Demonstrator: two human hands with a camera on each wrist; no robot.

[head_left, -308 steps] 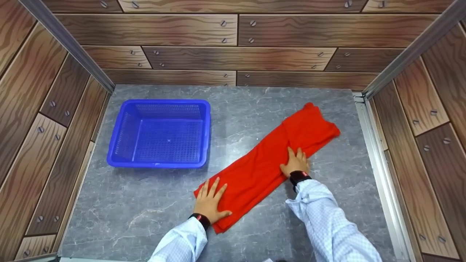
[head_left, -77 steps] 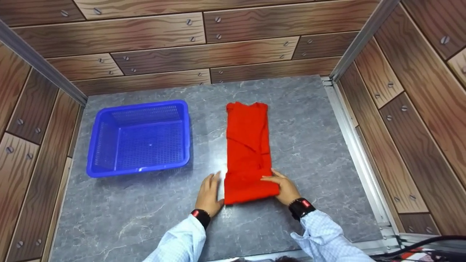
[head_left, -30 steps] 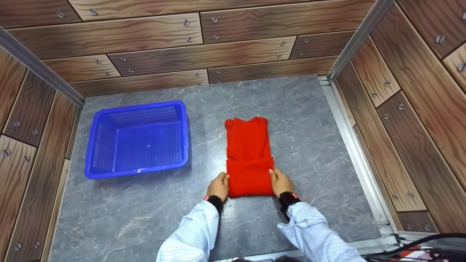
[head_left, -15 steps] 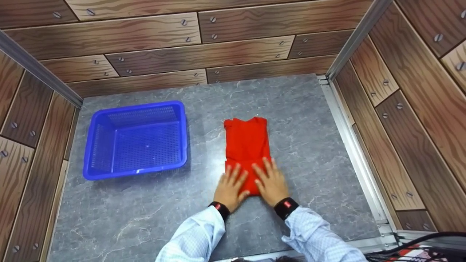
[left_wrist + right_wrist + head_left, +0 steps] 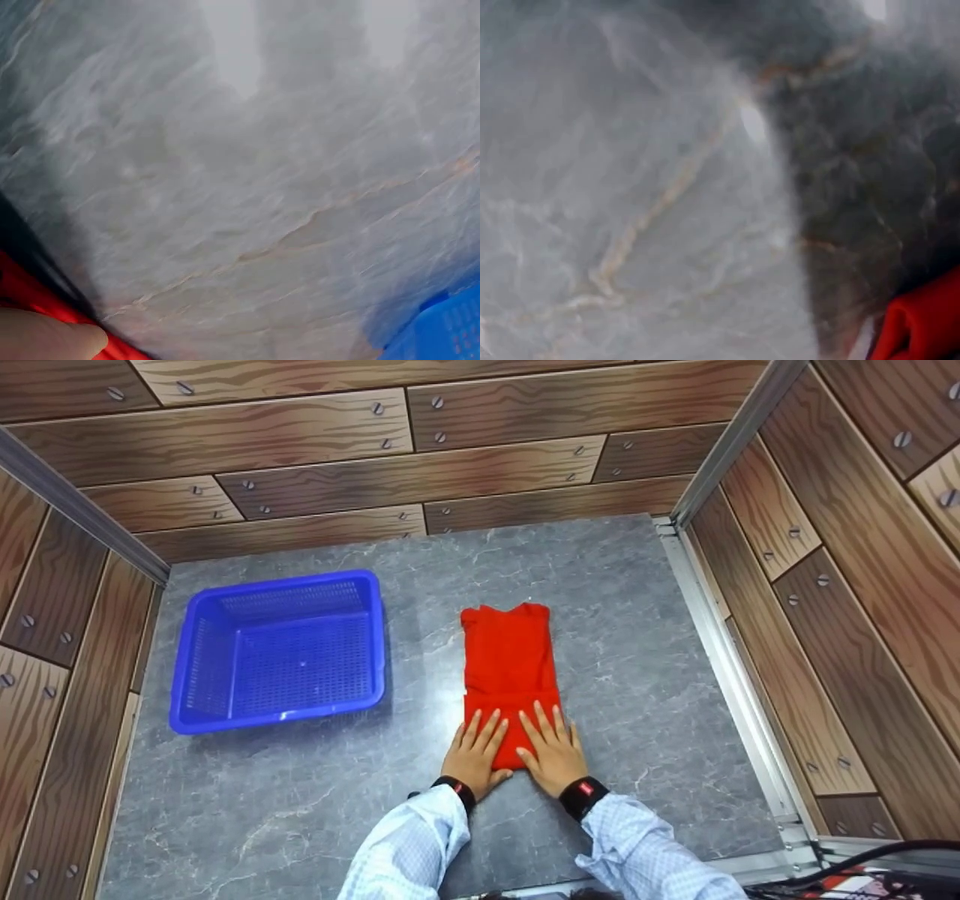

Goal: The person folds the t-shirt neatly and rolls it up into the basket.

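A red shirt lies folded into a narrow strip on the grey marbled table, its notched neckline at the far end. Its near end is turned over into a thicker flap. Flat on the left side of that flap rests my left hand, fingers spread. My right hand presses on the right side with straight, spread fingers. Part of the flap is hidden beneath both hands. The left wrist view catches one fingertip against red cloth. A fold of red cloth shows at the right wrist view's lower right corner.
A blue plastic basket with nothing in it stands to the left of the shirt. Wood-patterned walls enclose the table at the back and sides. Black cables run at the lower right corner.
The shirt has gone from a long diagonal strip to a shorter, straight one with its near end folded over. My hands have moved from gripping its sides to lying flat on top.
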